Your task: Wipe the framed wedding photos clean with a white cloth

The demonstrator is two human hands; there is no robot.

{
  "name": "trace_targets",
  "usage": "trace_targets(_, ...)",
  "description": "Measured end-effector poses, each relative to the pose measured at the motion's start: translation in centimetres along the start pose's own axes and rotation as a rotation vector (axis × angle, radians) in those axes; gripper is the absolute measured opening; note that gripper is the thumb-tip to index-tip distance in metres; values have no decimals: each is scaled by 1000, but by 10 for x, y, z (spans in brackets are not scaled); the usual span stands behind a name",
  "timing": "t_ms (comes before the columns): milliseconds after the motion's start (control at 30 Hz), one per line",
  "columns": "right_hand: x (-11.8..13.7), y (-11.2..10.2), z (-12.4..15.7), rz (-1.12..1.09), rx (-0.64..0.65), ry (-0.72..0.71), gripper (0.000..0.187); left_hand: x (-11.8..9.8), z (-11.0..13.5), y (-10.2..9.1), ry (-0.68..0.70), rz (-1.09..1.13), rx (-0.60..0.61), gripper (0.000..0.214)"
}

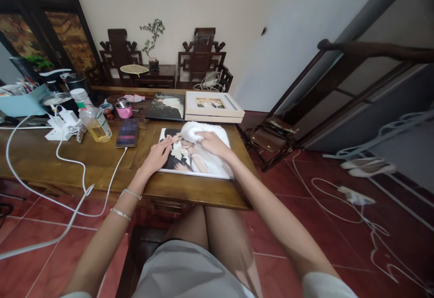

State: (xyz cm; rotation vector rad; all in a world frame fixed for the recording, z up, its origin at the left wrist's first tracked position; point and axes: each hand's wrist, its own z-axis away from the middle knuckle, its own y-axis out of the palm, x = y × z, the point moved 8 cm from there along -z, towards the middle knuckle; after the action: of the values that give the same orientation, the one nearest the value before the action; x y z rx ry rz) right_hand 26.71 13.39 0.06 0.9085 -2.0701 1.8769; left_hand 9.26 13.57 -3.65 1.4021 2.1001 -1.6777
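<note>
A large glossy photo print point(203, 164) lies flat on the wooden table point(190, 189) in front of me. My left hand point(156, 155) rests on the print's left edge, fingers stretched flat. My right hand point(212, 143) presses a bunched white cloth point(190, 131) onto the upper middle of the print, fingers curled over the cloth.
Behind the print lie a dark photo point(166, 106) and a cream picture frame point(213, 106). To the left stand a phone point(127, 133) on a white cable, a bottle of yellow liquid point(92, 118), a pink cup point(124, 109) and a power strip point(63, 126). Cables lie on the red floor point(356, 198) at right.
</note>
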Motion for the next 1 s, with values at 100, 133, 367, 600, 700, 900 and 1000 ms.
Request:
trace_targets(100, 33, 19, -42, -104, 96, -47, 35, -1, 0, 0, 31, -24, 7, 43)
trace_targets(133, 44, 25, -52, -108, 118, -71, 33, -1, 0, 0, 36, -35, 11, 42)
trace_targets(367, 41, 30, -48, -135, 123, -93, 33, 1, -1, 0, 34, -56, 0, 38)
trace_targets(600, -59, -19, 3, -136, -38, 134, 41, 3, 0, 1, 22, -49, -18, 42)
trace_targets(700, -63, -21, 38, -20, -39, 144, 40, 6, 1, 1, 5, -42, -34, 43)
trace_targets(900, 7, -4, 134, 73, 130, -158, 37, 7, 1, 0, -11, -66, -37, 43)
trace_targets(1000, 19, -2, 156, 82, 180, -202, 37, 7, 0, 0, -20, -72, -26, 43)
